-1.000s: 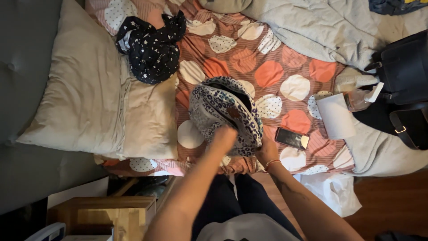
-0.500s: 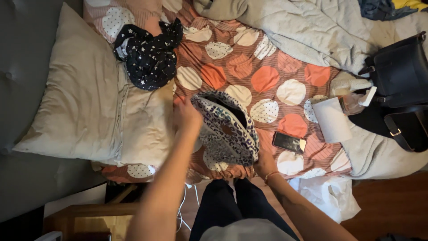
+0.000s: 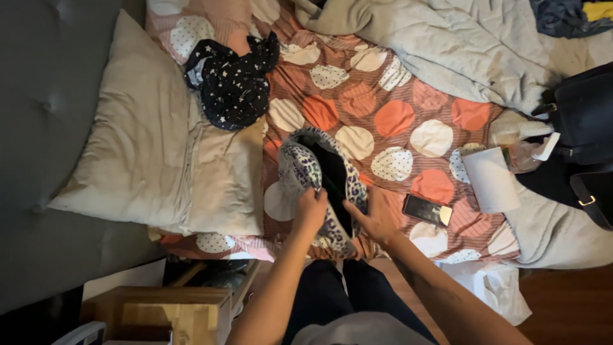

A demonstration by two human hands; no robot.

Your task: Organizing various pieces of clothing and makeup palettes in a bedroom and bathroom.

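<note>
Fabric in a leopard-like blue-grey print — a soft pouch or bag [image 3: 322, 182] with a dark opening — is being held at the near edge of the bed [image 3: 396, 121], directly ahead of the person and just beyond both hands. Its long axis is running away from the body, tilted slightly leftward at the far end, with the dark slit of the opening lying along that same line. The left hand [image 3: 311, 207] is being closed on the left lip of the opening, fingers pinching the patterned cloth; the right hand [image 3: 373, 220] is being pressed against the right lip, though whether its fingers are gripping or merely resting flat cannot be told. Both hands are about equally near — one on each side of the slit. A dark phone [image 3: 427, 210] is lying just right of the right hand, and a beige pillow [image 3: 147, 147] is lying to the left.
</note>
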